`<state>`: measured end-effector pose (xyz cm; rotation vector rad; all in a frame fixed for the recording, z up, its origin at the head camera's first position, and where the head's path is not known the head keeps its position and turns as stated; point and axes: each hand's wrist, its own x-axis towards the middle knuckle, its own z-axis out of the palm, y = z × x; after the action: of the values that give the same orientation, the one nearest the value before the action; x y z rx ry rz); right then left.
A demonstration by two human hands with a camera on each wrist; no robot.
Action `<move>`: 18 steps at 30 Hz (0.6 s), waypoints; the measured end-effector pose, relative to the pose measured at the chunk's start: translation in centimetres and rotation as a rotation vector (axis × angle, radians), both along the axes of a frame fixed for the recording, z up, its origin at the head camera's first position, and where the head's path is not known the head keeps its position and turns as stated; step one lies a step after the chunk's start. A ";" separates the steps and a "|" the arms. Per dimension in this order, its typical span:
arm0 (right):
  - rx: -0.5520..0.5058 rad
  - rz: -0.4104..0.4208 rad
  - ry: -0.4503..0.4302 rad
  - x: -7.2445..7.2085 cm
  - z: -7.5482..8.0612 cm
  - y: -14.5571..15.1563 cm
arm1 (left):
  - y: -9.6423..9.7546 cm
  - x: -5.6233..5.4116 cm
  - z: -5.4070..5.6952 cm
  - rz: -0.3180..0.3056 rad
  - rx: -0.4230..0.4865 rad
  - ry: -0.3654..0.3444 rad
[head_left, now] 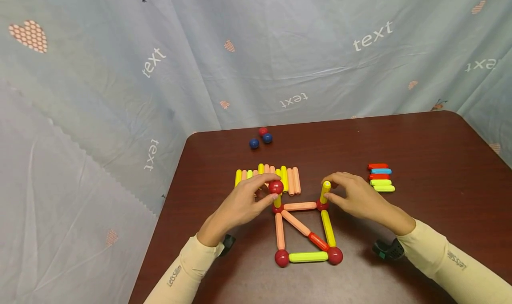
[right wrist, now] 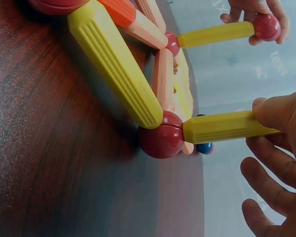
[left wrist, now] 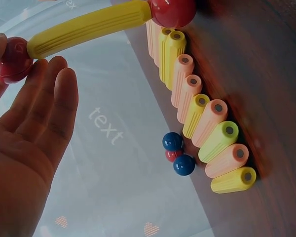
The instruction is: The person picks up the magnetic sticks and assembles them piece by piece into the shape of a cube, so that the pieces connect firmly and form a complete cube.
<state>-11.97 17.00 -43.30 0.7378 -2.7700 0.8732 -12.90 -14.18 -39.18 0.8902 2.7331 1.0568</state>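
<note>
Pale blue printed fabric drapes behind a dark brown, glossy table, and out front the hands work apart. Left hand pinches a shiny dark-red ball capping a ridged yellow plastic-looking stick; right hand grips its ridged yellow twin near the bare top. Key relation: both posts stand roughly upright, side by side between the hands, the right hand nearer that uncapped end. Below, toward the person, spreads a red-cornered square frame with a peach-and-red diagonal. Beyond the left hand, peach, yellow and lime sticks line up, small blue and red balls farther off; beyond the right, short red, blue and lime sticks.
</note>
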 end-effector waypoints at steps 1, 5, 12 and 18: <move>-0.002 0.001 0.000 0.0 0.0 0.0 | 0.0 0.0 0.0 0.002 -0.003 -0.005; -0.020 0.010 0.005 0.0 -0.1 -0.2 | 0.0 0.1 -0.1 0.009 -0.009 -0.020; -0.037 0.017 0.004 0.1 -0.3 -0.7 | -0.4 0.4 -0.1 0.029 -0.009 -0.022; -0.043 0.021 0.005 0.1 -0.3 -1.6 | -1.2 0.4 0.1 0.052 -0.014 -0.036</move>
<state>-11.85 15.38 -43.56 0.7615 -2.7344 0.9307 -12.52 -15.43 -39.07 0.7941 2.7450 1.0504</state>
